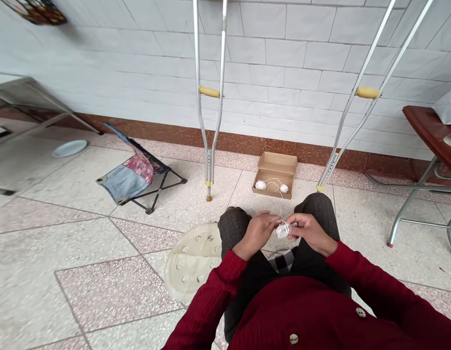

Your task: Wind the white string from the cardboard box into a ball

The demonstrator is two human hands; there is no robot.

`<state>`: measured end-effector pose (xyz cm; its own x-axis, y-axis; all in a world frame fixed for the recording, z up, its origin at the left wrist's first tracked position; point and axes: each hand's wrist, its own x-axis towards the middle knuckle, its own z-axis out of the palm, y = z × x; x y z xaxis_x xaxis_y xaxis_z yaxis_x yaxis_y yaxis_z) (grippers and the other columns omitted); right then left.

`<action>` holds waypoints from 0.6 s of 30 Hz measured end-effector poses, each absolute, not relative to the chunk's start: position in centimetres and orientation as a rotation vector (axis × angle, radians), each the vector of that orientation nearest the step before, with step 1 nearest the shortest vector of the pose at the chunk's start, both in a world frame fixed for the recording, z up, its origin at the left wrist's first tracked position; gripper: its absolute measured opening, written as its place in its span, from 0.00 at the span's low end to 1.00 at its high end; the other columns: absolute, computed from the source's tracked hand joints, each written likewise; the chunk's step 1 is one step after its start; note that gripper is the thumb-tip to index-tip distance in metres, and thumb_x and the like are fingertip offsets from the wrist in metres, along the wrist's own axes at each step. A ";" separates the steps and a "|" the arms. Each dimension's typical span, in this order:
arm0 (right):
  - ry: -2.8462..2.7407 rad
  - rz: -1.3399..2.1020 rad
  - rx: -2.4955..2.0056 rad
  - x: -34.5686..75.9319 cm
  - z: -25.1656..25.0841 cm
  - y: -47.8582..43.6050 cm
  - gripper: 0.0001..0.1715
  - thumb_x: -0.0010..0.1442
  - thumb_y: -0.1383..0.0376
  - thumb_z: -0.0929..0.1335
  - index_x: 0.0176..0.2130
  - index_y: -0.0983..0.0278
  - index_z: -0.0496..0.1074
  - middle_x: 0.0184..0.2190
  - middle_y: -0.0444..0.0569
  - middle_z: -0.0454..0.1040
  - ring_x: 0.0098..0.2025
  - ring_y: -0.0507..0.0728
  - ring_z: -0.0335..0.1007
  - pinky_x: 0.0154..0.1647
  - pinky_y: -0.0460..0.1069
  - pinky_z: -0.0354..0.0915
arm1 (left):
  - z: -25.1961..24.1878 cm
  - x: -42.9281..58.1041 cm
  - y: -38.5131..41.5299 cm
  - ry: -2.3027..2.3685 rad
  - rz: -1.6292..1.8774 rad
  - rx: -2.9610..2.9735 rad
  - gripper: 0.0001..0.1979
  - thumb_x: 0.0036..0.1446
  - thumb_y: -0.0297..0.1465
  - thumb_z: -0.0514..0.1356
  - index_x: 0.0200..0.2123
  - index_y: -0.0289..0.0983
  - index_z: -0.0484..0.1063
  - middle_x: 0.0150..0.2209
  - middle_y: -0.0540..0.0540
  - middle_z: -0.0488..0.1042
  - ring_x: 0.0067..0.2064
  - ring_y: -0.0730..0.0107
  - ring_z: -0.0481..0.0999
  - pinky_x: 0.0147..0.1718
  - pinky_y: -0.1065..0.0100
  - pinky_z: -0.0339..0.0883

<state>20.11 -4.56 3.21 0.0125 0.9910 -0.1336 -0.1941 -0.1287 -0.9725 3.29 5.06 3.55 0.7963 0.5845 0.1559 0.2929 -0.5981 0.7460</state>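
Between my knees, a small looped piece of white yarn work sits at my fingertips. My right hand is closed, pinching its right side with thumb and fingers. My left hand is closed at its left edge, fingers pressed on the white yarn. Whether a thin tool lies in the fingers is too small to tell. A strand runs from my hands to an open cardboard box on the floor ahead. Inside the box lie a left yarn ball and a smaller right yarn ball.
Two metal crutches, a left crutch and a right crutch, lean on the tiled wall. A folding chair stands left, with a plate beyond. A round stool top is beside my left leg; a brown table stands right.
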 end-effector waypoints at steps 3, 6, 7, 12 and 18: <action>-0.901 1.150 -1.193 21.2 4.8 -3.3 0.13 0.53 0.58 0.73 0.34 0.64 0.73 0.22 0.43 0.72 0.22 0.50 0.64 0.23 0.46 0.63 | 3.1 4.5 3.2 0.597 0.433 2.150 0.16 0.64 0.31 0.52 0.25 0.36 0.73 0.26 0.49 0.74 0.33 0.69 0.73 0.39 0.70 0.65; -1.016 0.835 -1.355 22.6 4.0 -1.5 0.08 0.52 0.61 0.72 0.31 0.63 0.73 0.23 0.43 0.70 0.22 0.50 0.63 0.23 0.46 0.61 | 3.1 4.9 1.9 0.520 0.393 2.184 0.18 0.65 0.31 0.52 0.24 0.36 0.72 0.25 0.50 0.73 0.32 0.70 0.73 0.41 0.70 0.65; -1.088 0.794 -1.404 22.7 3.2 -1.3 0.08 0.51 0.62 0.73 0.29 0.64 0.73 0.24 0.43 0.70 0.23 0.50 0.63 0.23 0.45 0.61 | 3.2 4.7 2.0 0.530 0.410 2.213 0.17 0.65 0.31 0.51 0.25 0.37 0.72 0.25 0.51 0.74 0.31 0.70 0.73 0.44 0.68 0.64; -1.192 1.379 -1.290 21.1 0.7 -4.0 0.10 0.50 0.60 0.73 0.30 0.63 0.73 0.20 0.42 0.69 0.21 0.50 0.64 0.21 0.45 0.61 | 3.2 2.5 4.3 0.675 0.562 2.331 0.12 0.64 0.28 0.53 0.33 0.38 0.75 0.30 0.49 0.77 0.34 0.69 0.74 0.57 0.59 0.56; -0.919 1.175 -1.225 21.2 3.3 -2.6 0.10 0.53 0.60 0.72 0.32 0.64 0.72 0.19 0.42 0.70 0.20 0.49 0.62 0.21 0.45 0.60 | 2.2 3.7 2.3 0.654 0.425 2.156 0.18 0.65 0.30 0.51 0.23 0.36 0.71 0.25 0.50 0.73 0.31 0.70 0.73 0.38 0.71 0.65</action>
